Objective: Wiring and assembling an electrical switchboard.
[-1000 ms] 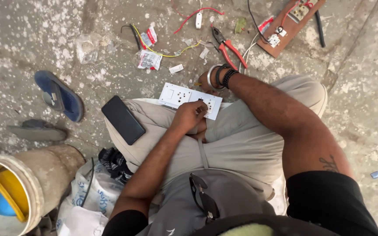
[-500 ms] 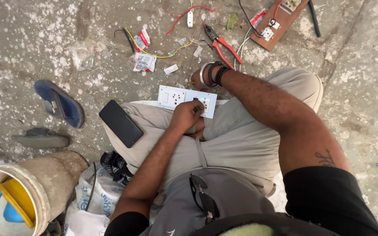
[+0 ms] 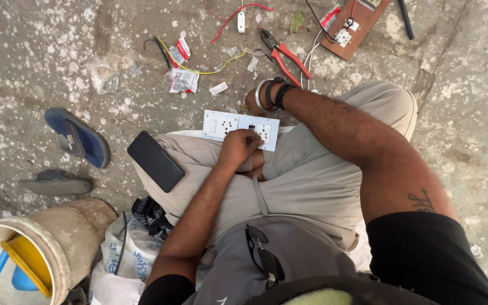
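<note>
Surface: rough grey concrete floor [image 3: 46, 51], speckled with white spatter, open ground rather than a bench. The person sits on it, knees up in beige trousers.

Around the lap, by clock face:
- 12 o'clock – red-handled pliers [image 3: 282, 55], loose red and yellow wires [image 3: 199, 66], and a wooden board [image 3: 358, 27] with small white fittings on it, toward 1 o'clock.
- 9 o'clock – a blue sandal [image 3: 77, 135] on the floor, well apart from the knee.
- 8 o'clock – a dirty white bucket [image 3: 40, 251] with yellow and blue items inside, beside a crumpled white bag [image 3: 122, 262].
- A black phone [image 3: 155, 161] lies on the person's left thigh.

Work item: a white switch-and-socket plate [image 3: 240, 129] rests across the knees, face up, at the centre of view.

Left hand [image 3: 238, 148]: forearm runs up from 7 o'clock; fingers curled together with tips pressed on the plate's lower edge near its dark opening – whether they pinch some small part there cannot be told.

Right hand [image 3: 253, 100]: arm comes in from 4 o'clock, wrist with 3 bangles; the hand itself is tucked behind the plate's top edge, finger spread not visible.
</note>
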